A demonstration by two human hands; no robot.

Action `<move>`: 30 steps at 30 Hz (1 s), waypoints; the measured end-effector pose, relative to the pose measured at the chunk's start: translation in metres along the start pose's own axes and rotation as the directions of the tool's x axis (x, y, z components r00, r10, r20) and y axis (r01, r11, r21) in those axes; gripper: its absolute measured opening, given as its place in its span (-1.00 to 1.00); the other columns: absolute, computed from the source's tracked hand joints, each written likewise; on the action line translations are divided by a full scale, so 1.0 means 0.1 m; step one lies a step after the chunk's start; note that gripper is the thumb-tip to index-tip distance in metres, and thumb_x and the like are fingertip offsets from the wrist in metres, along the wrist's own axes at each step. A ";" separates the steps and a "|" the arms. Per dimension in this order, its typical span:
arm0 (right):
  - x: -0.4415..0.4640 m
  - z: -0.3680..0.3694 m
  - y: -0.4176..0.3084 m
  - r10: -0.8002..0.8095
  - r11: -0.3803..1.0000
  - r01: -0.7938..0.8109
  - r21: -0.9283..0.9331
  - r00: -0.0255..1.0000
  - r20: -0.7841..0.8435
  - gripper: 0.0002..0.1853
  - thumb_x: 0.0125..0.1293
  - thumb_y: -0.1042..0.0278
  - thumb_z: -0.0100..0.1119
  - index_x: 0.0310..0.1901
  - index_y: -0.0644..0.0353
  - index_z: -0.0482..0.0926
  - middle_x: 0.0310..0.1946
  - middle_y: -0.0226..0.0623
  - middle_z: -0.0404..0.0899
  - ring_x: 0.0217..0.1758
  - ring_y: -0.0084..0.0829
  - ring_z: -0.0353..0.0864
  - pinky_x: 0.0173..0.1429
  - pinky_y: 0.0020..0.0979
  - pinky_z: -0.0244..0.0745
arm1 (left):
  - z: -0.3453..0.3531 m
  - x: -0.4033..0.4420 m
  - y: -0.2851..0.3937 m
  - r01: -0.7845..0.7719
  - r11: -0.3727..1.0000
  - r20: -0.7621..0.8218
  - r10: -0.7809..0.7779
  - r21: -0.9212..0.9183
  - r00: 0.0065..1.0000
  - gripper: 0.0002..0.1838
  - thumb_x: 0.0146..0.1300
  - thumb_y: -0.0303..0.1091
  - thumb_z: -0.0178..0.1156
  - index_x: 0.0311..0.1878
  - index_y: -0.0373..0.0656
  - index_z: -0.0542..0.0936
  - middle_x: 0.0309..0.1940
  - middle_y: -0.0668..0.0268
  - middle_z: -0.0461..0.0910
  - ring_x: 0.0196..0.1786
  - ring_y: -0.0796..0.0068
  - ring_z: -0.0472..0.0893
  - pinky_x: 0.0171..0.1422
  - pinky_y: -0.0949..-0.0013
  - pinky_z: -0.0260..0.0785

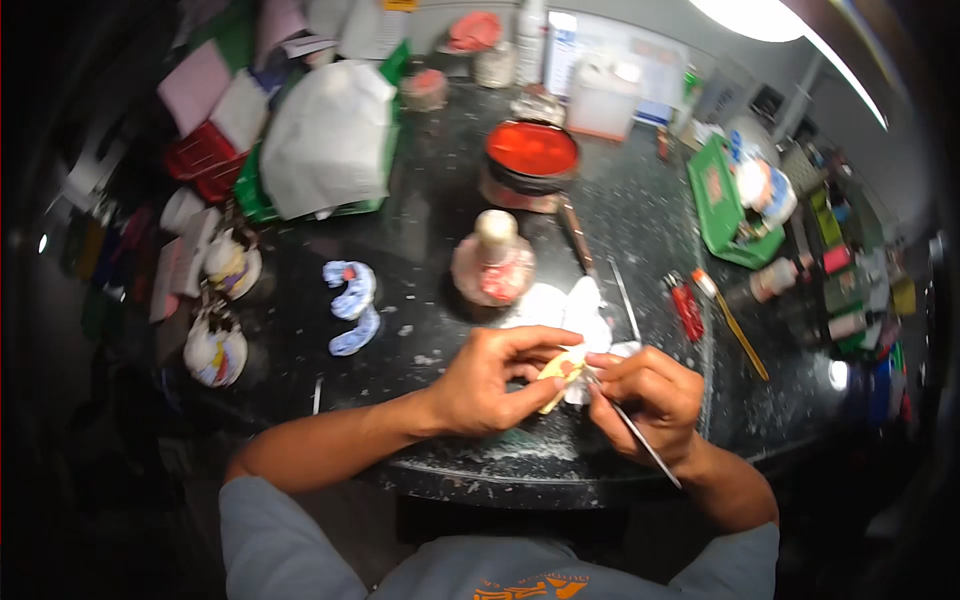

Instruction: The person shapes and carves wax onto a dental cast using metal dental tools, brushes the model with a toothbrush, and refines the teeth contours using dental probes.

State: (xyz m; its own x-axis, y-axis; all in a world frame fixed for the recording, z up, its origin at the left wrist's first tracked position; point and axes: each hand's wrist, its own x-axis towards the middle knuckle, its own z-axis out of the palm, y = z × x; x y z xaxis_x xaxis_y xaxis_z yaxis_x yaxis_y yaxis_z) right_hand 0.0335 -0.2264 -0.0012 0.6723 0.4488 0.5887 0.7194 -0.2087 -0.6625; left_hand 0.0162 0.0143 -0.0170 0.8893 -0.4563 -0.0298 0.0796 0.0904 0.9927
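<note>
Between the fingers and thumb of my left hand [490,380] is a small yellow piece [563,370] with a reddish patch on it. My right hand [655,400] grips a thin metal tool [645,446], its tip at the right side of the yellow piece and its handle slanting down to the right. The fingertips of both hands nearly meet there. Crumpled white tissue [586,315] lies just behind the piece. Beyond my left hand stands a round container with a pale knob [497,235] and pinkish-red contents.
Farther back is a pot of red material [532,150]. Blue-white arch-shaped pieces [352,308] and dental models [216,350] lie left. A dark-handled tool [577,232], red object [685,308], yellow brush [738,335] and green tray [715,205] are to the right.
</note>
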 end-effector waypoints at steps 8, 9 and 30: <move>-0.02 -0.08 0.04 -0.015 1.000 0.015 -0.001 1.000 0.009 -0.88 0.07 0.70 0.28 -0.46 0.33 0.52 -0.50 -0.19 0.58 -0.43 -0.36 0.62 0.07 0.01 0.88 | 0.01 0.09 -0.20 -0.202 0.970 -0.046 0.210 0.134 0.977 -0.60 0.40 -0.43 0.36 0.24 -0.40 0.66 0.00 0.12 0.78 0.00 0.51 0.75 0.08 0.38 0.68; -0.03 -0.07 0.08 0.001 1.000 -0.001 0.025 1.000 -0.015 -0.87 0.09 0.70 0.27 -0.46 0.32 0.49 -0.49 -0.19 0.56 -0.41 -0.36 0.60 0.11 0.03 0.86 | 0.04 0.11 -0.25 -0.242 0.964 -0.061 0.250 0.114 0.966 -0.60 0.40 -0.42 0.34 0.24 -0.40 0.66 -0.07 0.11 0.79 -0.07 0.52 0.75 0.02 0.39 0.67; 0.09 -0.40 0.35 0.212 0.976 -0.215 0.012 0.949 -0.231 -0.91 0.29 0.73 0.39 -0.28 0.38 0.65 -0.19 -0.17 0.75 -0.06 -0.46 0.82 0.02 -0.49 0.69 | -0.04 0.05 -0.02 -0.064 0.966 -0.022 0.060 -0.252 0.998 -0.43 0.37 -0.67 0.21 0.47 -0.47 0.48 0.25 -0.03 0.69 0.27 0.26 0.73 0.43 0.19 0.58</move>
State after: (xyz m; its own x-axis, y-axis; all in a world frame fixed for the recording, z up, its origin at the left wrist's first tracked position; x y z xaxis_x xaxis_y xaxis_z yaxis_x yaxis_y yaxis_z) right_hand 0.0717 -0.2639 -0.0004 0.8313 0.1808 0.5256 0.5557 -0.2902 -0.7791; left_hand 0.0221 0.0152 -0.0200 0.9021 -0.4307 0.0274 0.1336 0.3390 0.9312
